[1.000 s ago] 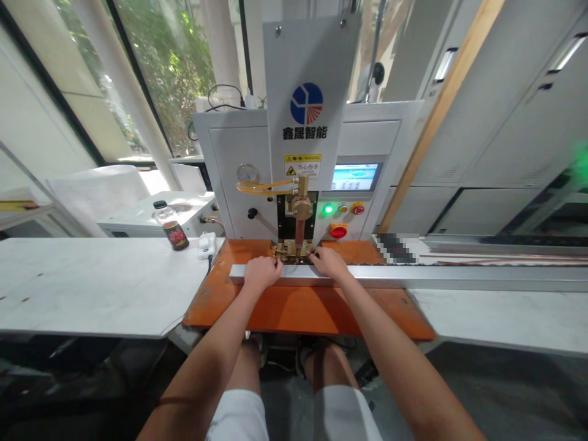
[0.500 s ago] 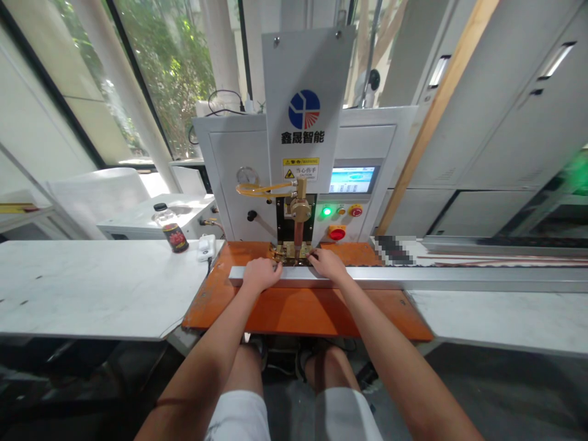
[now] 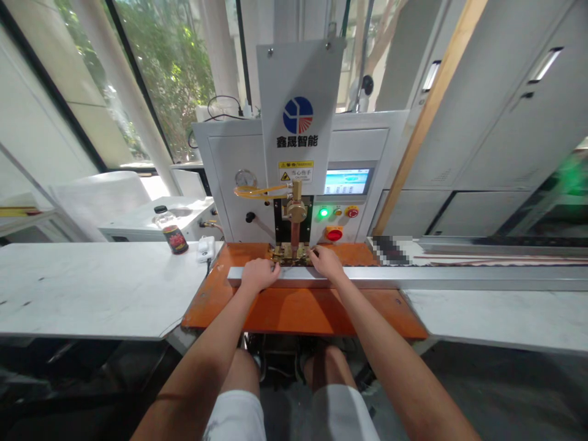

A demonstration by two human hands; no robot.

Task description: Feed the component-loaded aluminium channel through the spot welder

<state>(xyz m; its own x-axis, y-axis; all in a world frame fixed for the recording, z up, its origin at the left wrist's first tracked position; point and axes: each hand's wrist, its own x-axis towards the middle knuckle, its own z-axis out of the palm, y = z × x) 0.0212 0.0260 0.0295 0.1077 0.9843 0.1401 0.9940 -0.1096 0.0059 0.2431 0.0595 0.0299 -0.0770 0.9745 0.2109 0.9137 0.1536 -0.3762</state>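
My left hand [image 3: 260,275] lies over the left part of a long silver metal bar [image 3: 372,277], its fingers curled toward the machine's brass fixture [image 3: 278,256]. My right hand [image 3: 326,261] reaches over the same bar, thumb and fingers closed at the right side of that fixture. What the fingertips hold, if anything, is too small to make out. Between the hands a copper electrode rod [image 3: 294,236] points straight down at the fixture. A thin dark strip with a wavy edge runs along the far side of the bar.
The white machine [image 3: 362,144] stands behind, with a lit screen [image 3: 347,181], a green lamp and red buttons. An orange board [image 3: 303,309] lies beneath the bar. On the left white table [image 3: 92,288] stand a dark-drink bottle [image 3: 174,237] and a white device [image 3: 206,248].
The view has shifted slightly, so the machine sits a little lower and further left. Both hands stay at the fixture, with barely visible finger movement.
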